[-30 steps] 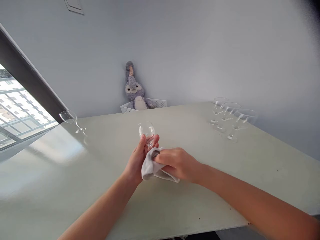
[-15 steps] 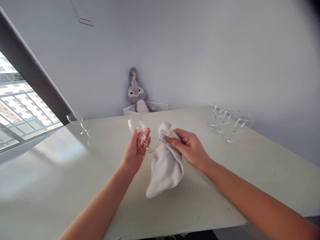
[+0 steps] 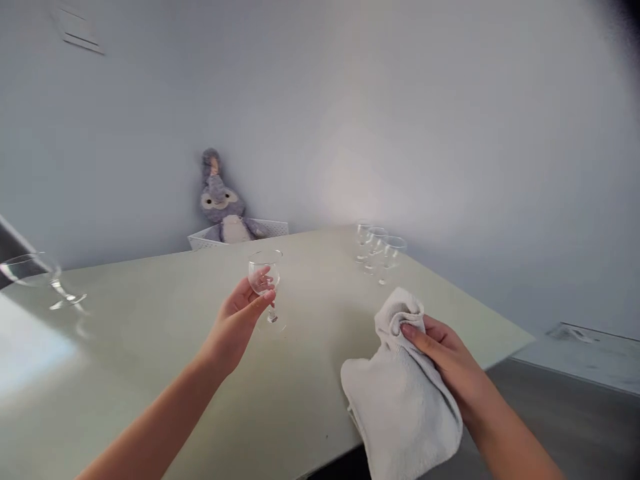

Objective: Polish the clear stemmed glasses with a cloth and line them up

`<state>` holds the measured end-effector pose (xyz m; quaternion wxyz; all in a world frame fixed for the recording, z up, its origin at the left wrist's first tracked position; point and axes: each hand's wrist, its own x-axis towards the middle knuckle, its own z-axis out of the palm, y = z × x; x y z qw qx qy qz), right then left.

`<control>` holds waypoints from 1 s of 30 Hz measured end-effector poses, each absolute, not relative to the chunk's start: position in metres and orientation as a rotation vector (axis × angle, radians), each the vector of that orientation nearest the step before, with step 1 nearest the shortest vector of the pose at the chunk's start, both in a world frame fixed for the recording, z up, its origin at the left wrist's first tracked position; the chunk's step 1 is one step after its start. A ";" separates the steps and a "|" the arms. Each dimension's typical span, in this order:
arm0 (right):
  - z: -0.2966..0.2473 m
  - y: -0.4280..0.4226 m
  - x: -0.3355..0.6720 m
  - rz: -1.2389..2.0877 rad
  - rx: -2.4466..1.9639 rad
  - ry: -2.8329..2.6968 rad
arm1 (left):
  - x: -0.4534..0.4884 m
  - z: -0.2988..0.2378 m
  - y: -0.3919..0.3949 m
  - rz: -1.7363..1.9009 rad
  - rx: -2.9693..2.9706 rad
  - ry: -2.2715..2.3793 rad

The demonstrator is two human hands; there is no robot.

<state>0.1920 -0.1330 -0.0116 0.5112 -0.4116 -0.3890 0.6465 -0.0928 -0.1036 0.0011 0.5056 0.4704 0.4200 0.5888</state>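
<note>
A clear stemmed wine glass (image 3: 265, 270) is upright in my left hand (image 3: 235, 327), with the thumb and fingers closed around the bottom of its bowl and the stem. Its foot hangs below the hand; whether it touches the table I cannot tell. My right hand (image 3: 450, 357) grips a white cloth (image 3: 405, 400) near its bunched top. The rest of that cloth drapes down past the table's front edge. Cloth and glass are apart.
Three stemmed glasses (image 3: 393, 253) stand in a row at the back right of the pale table (image 3: 310, 353). Another stemmed glass (image 3: 63, 290) is at the far left. Behind the table's back edge, a grey plush toy (image 3: 223, 207) sits in a white basket (image 3: 275, 228) against the wall.
My right hand has carried the cloth right and down, away from the glass. The glass in my left hand has turned from tilted to upright. The view has swung to the right.
</note>
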 end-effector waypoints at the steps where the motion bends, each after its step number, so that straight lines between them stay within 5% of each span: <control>1: -0.016 -0.137 0.200 1.517 -1.006 -0.862 | -0.084 0.001 -0.100 1.398 1.133 1.006; 16: -0.055 -0.150 0.241 1.395 -0.951 -0.729 | 0.084 -0.011 -0.047 1.150 1.245 0.928; 30: -0.056 -0.150 0.237 1.416 -0.894 -0.672 | 0.129 -0.020 -0.020 1.227 1.243 0.940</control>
